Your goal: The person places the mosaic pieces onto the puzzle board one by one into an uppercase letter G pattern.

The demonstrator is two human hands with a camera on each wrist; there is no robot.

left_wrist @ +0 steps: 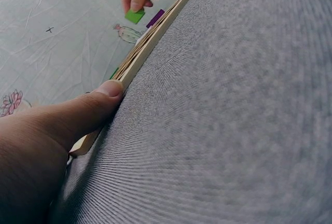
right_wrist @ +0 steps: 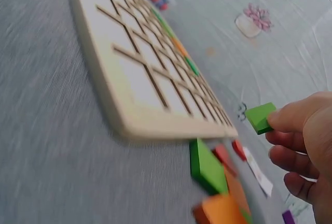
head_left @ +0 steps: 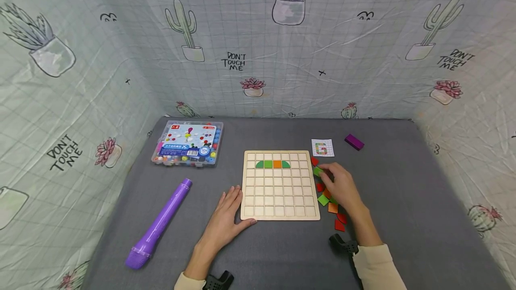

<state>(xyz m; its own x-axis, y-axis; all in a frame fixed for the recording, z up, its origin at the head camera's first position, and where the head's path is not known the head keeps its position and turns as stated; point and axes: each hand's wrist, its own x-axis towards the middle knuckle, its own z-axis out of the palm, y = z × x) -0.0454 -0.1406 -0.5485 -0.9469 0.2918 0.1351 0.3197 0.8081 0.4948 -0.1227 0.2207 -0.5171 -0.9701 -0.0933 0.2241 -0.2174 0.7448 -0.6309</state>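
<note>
"Green tile point(head_left: 317, 171): have you got it?"

"Yes. My right hand point(head_left: 342, 185) pinches it between thumb and finger, just right of the board point(head_left: 284, 201), towards its far end. Both wrist views show it lifted off the table point(head_left: 282, 254)."

"And the other?"

"My left hand point(head_left: 224, 219) lies spread, fingers at the board's left edge, thumb on its near edge. How hard it presses, I can't tell."

"Which step is this?"

"Picking out a piece for the board, I'd judge. Four set pieces point(head_left: 268, 164) already sit in the second row from the far edge: a green square and an orange one between rounded green ends. Loose pieces point(head_left: 333, 208) in red, orange and green are scattered to the right."

"What does the next move call for?"

"Probably a check against the patterned card point(head_left: 322, 148) by the far right corner, then a level carry left and a square drop into a cell, without nudging that row."

"And around you?"

"Grey cloth underneath. Far left, a clear box point(head_left: 187, 143) of coloured beads; near left, a purple mic point(head_left: 159, 227); far right, a purple block point(head_left: 354, 142). Creased pale fabric point(head_left: 250, 21), printed with cacti, hangs on the far, left and right sides."
</note>
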